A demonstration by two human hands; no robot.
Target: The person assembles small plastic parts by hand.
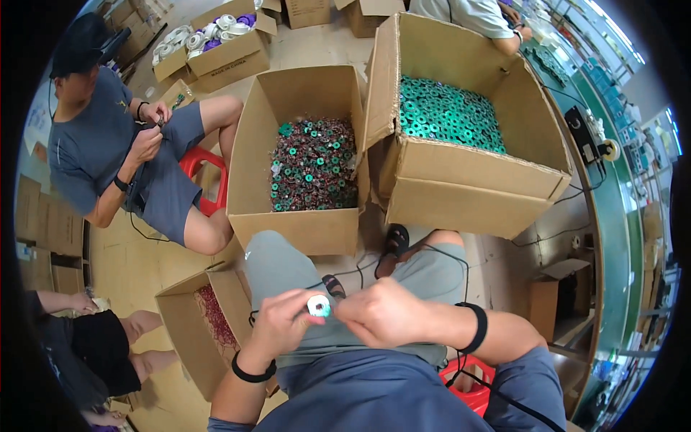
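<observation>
Over my lap, the fingers of my left hand (282,315) are closed round a small ring-shaped disc (314,302), white and green with a dark middle. Just to its right, my right hand (385,311) is curled with its fingers pressed together at the disc's edge. What those fingers pinch is hidden and too small to name. Ahead of my knees stands an open cardboard box (291,234) with a heap of small green ring discs and dark red wires (313,169). A larger cardboard box (468,183) to its right holds many green ring discs (446,115).
A cardboard box with red wires (214,317) sits by my left leg. At left, a person (108,137) on a red stool handles a small part. Another person sits at lower left. A green workbench (620,237) runs along the right; cables trail across the floor.
</observation>
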